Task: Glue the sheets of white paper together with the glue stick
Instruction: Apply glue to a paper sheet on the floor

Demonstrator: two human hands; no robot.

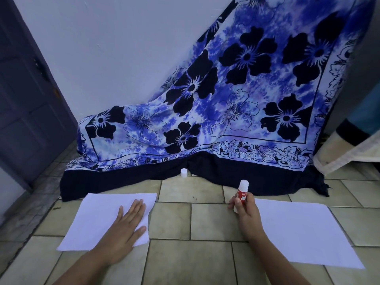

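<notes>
Head view.
- Glue stick (242,193): upright, long axis near vertical, white end toward 12 o'clock. The right hand (245,215) curls round its red barrel, at the near-left edge of the right sheet (304,233), 5 o'clock in frame.
- Left hand (127,225): flat, fingers straight, resting on the left sheet (92,221), 7 o'clock.
- Cap (184,173): standing at 11 o'clock from the stick, by the hem of the cloth (226,99).
- Floor (205,219): bare tiles between the sheets, which lie well apart.
- Door (24,99): 9 o'clock.

Both bare: left hand (129,221), right hand (245,212), slim-ish fingers. Forearm behind each hand bare too, right down to frame edge (whatever's worn further up is out of shot, can't tell).
</notes>
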